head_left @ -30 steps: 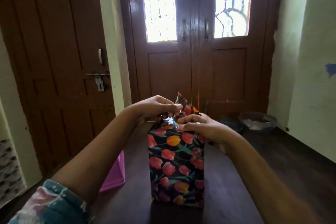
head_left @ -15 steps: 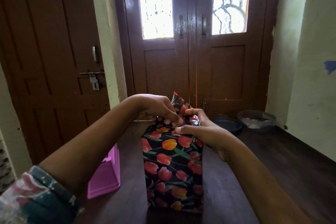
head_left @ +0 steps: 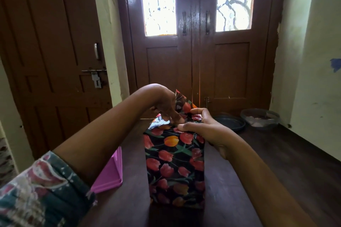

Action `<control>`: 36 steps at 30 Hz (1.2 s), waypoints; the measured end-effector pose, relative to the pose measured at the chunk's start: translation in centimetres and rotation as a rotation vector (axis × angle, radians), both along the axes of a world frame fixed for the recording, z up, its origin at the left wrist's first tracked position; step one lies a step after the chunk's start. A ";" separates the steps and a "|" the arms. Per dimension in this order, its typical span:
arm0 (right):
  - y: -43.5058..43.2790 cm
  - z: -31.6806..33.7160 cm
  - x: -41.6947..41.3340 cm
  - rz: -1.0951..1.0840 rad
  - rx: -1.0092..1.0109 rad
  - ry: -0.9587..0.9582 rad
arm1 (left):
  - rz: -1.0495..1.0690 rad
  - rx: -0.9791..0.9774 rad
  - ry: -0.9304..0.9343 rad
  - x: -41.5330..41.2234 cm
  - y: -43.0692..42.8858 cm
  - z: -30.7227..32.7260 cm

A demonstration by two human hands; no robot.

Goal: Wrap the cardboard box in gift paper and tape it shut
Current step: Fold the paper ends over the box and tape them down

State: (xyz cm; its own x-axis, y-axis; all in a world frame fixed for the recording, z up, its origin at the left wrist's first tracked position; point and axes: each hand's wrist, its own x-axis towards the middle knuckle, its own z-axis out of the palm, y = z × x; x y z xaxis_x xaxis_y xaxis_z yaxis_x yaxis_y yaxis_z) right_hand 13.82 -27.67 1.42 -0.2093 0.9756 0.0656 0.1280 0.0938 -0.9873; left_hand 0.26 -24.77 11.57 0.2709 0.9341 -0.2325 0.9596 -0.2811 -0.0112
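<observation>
wrapped box (head_left: 175,167), black tulip print

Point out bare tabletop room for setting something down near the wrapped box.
Widest: bare table right of the wrapped box, back to the dark bowl and clear bowl. Narrower: the strip between box and pink container. Crowded: the box top, where left hand and right hand hold gift paper.

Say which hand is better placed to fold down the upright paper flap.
Probably the right hand: its fingers curl beside the flap, while the left hand pinches folded paper atop the box.
</observation>
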 end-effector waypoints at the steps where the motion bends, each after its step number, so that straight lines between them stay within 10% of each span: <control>1: 0.0 0.0 0.0 -0.004 -0.003 0.003 | 0.003 0.024 -0.018 -0.2 -0.2 -0.2; 10: -0.9 0.4 0.0 -0.041 0.018 -0.029 | 0.183 0.091 -0.106 -3.0 0.2 -2.5; 19: -1.4 1.1 -0.1 -0.040 -0.025 -0.080 | 0.173 0.053 -0.594 -5.4 -0.8 -2.2; 36: 0.9 3.0 -1.5 -0.275 -0.043 -0.091 | 0.238 0.017 -0.710 -5.4 -0.8 -5.0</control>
